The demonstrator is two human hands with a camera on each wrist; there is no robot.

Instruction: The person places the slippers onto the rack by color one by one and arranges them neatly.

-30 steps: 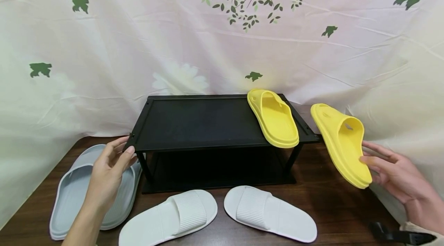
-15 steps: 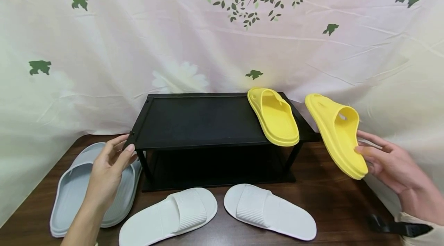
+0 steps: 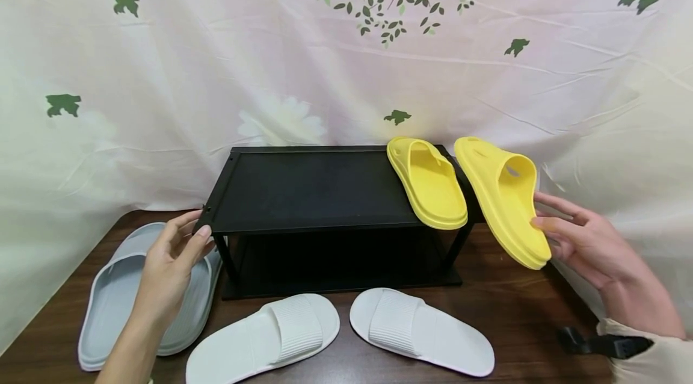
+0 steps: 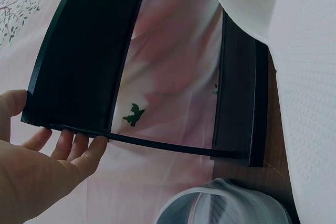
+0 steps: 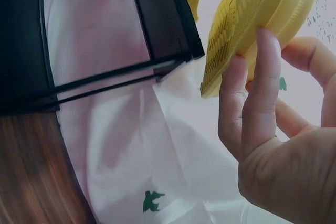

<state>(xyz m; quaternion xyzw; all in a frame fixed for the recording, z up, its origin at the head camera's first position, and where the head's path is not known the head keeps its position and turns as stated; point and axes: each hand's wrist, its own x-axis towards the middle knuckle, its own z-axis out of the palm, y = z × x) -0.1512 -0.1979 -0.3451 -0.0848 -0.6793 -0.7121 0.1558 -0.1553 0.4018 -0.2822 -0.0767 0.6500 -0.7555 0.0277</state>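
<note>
My right hand (image 3: 595, 248) pinches the heel of a yellow slipper (image 3: 500, 203), holding it tilted, toe up, by the right end of a black two-tier shoe rack (image 3: 319, 188). The right wrist view shows the slipper's sole (image 5: 252, 22) with fingertips against its side. The matching yellow slipper (image 3: 435, 185) lies on the rack's top shelf at the right, its heel over the front edge. My left hand (image 3: 170, 263) holds the rack's front left corner. In the left wrist view, its thumb (image 4: 14, 100) is at the corner and its fingers (image 4: 86, 156) lie along the side edge.
Two white slippers, a left one (image 3: 271, 336) and a right one (image 3: 419, 330), lie on the wooden table (image 3: 533, 312) before the rack. Grey slippers (image 3: 116, 294) lie at the left, partly behind my left arm. A printed cloth (image 3: 178, 71) hangs behind.
My right hand has brought the yellow slipper leftward and up, from beside the rack to its right edge. My left hand has stayed at the corner.
</note>
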